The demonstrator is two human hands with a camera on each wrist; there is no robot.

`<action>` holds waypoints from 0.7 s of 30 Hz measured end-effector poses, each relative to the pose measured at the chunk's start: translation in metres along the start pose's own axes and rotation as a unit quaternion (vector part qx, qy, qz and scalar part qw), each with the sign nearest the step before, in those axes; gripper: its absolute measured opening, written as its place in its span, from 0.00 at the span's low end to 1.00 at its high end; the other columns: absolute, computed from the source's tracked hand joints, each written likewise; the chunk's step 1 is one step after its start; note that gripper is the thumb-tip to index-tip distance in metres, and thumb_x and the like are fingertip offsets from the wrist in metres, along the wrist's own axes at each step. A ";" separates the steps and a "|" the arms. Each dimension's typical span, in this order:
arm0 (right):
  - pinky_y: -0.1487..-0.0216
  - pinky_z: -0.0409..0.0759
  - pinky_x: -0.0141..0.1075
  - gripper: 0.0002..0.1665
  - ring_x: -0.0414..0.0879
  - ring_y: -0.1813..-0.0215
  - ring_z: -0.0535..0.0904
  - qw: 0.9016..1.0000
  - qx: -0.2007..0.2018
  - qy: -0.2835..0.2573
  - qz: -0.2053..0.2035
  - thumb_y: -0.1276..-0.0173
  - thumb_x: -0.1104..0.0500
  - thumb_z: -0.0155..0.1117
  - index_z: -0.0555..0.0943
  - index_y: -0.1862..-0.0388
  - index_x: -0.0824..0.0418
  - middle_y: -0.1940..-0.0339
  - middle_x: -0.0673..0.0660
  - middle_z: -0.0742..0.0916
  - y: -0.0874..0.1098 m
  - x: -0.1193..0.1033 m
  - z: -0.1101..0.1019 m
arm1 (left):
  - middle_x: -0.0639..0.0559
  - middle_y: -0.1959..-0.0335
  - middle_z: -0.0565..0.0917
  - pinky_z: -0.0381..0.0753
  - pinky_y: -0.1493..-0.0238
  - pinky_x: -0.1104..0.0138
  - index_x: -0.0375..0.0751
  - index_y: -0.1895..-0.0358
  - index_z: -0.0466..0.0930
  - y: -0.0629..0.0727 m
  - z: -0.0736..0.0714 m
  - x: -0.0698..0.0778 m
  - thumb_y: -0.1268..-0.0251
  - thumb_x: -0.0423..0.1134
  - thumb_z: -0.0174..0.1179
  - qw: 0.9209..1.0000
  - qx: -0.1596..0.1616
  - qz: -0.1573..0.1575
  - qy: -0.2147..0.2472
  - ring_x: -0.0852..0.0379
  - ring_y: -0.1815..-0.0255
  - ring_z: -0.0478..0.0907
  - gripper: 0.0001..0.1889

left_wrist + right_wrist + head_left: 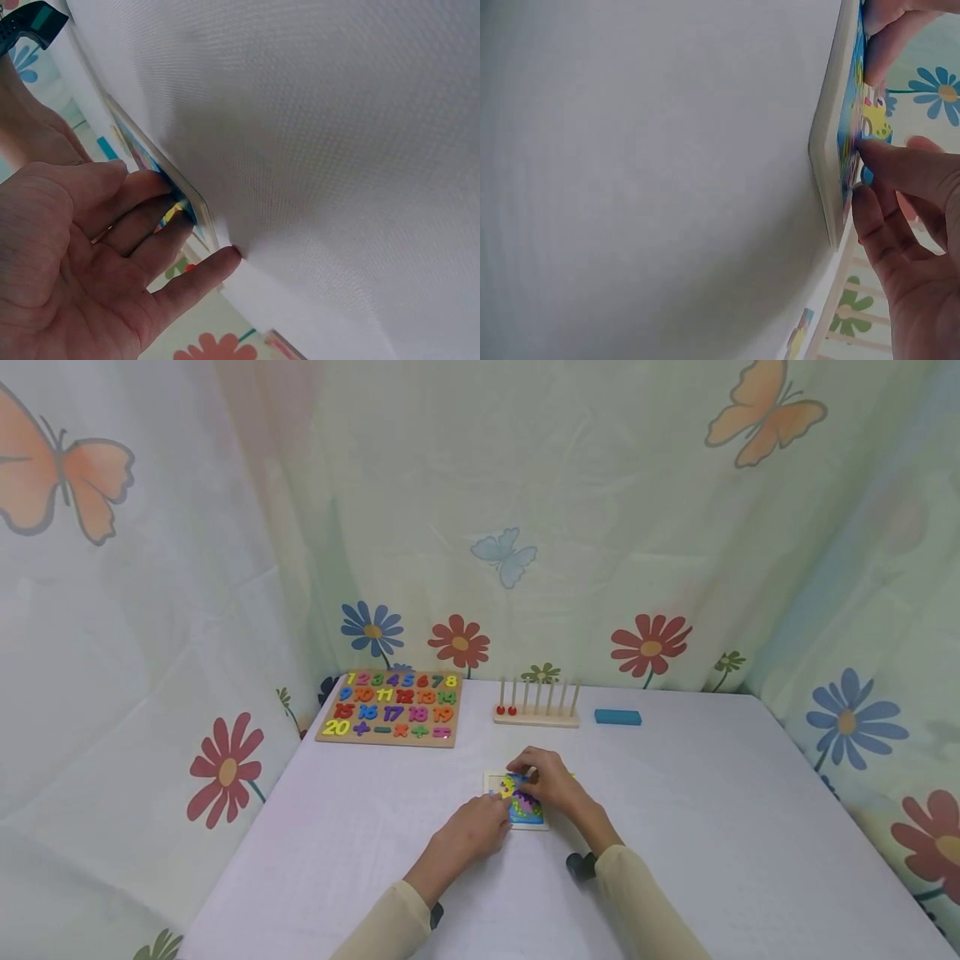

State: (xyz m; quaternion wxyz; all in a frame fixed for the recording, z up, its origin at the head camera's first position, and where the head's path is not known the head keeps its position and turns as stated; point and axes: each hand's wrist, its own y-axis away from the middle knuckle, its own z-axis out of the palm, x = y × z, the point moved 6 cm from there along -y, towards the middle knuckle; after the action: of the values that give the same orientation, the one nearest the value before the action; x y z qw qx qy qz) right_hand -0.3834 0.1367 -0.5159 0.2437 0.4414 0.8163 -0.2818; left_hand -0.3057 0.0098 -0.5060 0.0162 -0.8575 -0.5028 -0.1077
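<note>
The small puzzle board [528, 815] lies flat on the white table [690, 827], near the middle and between the two hands, with its picture side upward. Its near edge runs from left to right, and its side edges point away, toward the flowered curtain [420, 510]; because the hands cover some part, I cannot tell which side is the longer one. The right hand [553, 781] is over the board and holds a yellow and blue puzzle piece [876, 120] in a narrow pinch (the thumb tip is very close to the board's face). The left hand [480, 827] has its fingers loosely extended, touching the board's left side, with the little finger on the table. A loose piece [801, 335] lies near the board. The table edges are well apart from it, and wide room extends at left and right. Farther back are the number board [390, 742], the peg stand [536, 722] and the blue block [618, 717].
</note>
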 end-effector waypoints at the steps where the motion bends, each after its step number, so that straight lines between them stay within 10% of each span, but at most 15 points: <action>1: 0.50 0.92 0.43 0.18 0.52 0.52 0.88 1.000 -0.004 0.002 -0.002 0.39 0.78 0.78 0.90 0.51 0.68 0.56 0.57 0.90 0.000 0.000 0.000 | 0.46 0.34 0.87 0.89 0.40 0.62 0.38 0.35 0.86 -0.002 0.005 -0.003 0.20 0.41 0.65 1.000 0.009 0.007 -0.002 0.54 0.45 0.88 0.18; 21: 0.46 0.91 0.50 0.19 0.55 0.52 0.89 1.000 -0.010 -0.002 0.013 0.38 0.79 0.75 0.90 0.49 0.67 0.52 0.60 0.93 0.005 0.003 -0.006 | 0.46 0.33 0.86 0.88 0.39 0.63 0.38 0.35 0.87 -0.001 0.005 -0.003 0.21 0.43 0.67 1.000 0.008 -0.001 0.005 0.53 0.44 0.88 0.19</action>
State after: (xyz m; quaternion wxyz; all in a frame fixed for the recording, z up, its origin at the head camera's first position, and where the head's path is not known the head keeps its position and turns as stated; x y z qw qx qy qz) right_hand -0.3814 0.1447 -0.5152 0.2531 0.4491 0.8127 -0.2716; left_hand -0.3072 0.0088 -0.5110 0.0256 -0.8565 -0.5041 -0.1081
